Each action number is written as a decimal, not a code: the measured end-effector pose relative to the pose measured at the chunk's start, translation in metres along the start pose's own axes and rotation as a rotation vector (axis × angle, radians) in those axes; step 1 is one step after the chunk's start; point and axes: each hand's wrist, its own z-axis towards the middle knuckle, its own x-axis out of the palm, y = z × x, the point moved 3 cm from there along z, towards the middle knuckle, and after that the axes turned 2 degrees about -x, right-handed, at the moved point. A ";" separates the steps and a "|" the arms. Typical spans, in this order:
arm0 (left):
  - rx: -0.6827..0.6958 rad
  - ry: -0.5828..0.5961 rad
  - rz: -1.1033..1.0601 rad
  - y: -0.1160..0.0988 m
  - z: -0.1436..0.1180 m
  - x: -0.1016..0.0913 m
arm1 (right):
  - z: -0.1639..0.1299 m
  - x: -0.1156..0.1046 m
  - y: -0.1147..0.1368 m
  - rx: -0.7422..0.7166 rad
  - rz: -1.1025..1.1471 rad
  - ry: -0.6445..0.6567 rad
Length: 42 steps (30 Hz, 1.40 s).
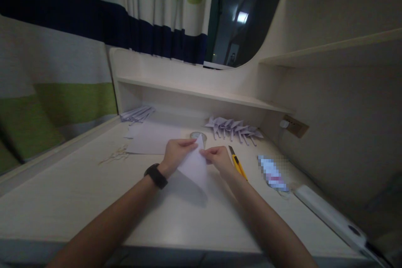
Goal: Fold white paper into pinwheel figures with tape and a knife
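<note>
Paper (192, 168), pinched, left hand (176, 154) facing right hand (221, 160)

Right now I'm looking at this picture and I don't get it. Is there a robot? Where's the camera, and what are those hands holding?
There's no robot, just a person's two bare hands. The camera sits on their head, looking forward and down. The left hand, with a dark band on its wrist, and the right hand both pinch a folded paper near its pointed top, above a pale desk. Further back lie a flat white sheet, a bundle of thin white sticks and a row of folded paper shapes. On the right are a yellow cutter and something hidden by blurry squares, so I can't tell what it is.
</note>
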 end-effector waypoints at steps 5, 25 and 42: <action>0.005 -0.013 -0.002 -0.001 0.000 -0.001 | -0.002 -0.001 -0.008 0.015 0.008 -0.001; 0.011 -0.082 0.027 0.003 0.009 -0.011 | -0.009 0.010 -0.018 0.054 0.049 0.042; -0.130 0.232 -0.008 0.009 0.009 -0.008 | -0.005 0.001 -0.018 0.042 0.045 0.057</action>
